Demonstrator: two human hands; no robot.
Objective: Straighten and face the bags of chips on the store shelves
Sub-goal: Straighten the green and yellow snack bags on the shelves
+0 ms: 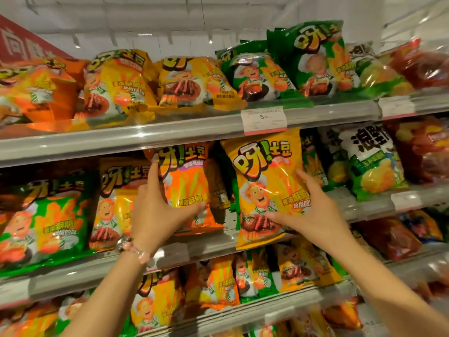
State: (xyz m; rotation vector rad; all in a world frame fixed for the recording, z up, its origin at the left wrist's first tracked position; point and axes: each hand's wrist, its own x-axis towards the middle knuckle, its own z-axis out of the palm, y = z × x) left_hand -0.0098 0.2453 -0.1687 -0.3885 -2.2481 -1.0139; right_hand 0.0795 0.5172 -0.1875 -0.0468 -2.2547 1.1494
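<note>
On the middle shelf (369,205) an orange chip bag (187,181) stands upright. My left hand (155,210) holds its left side, index finger up along the edge and thumb across the lower front. To its right stands a yellow chip bag (262,171), leaning a little out over the shelf lip. My right hand (313,210) holds its right side, fingers spread on the edge and thumb across the lower front. A dark gap separates the two bags.
The top shelf (145,139) carries orange, yellow and green bags, with a price tag (264,119) on its rail. A green bag (46,215) and a yellow bag (114,205) sit left of my hands, green-white bags (371,166) to the right. Lower shelves hold several more bags.
</note>
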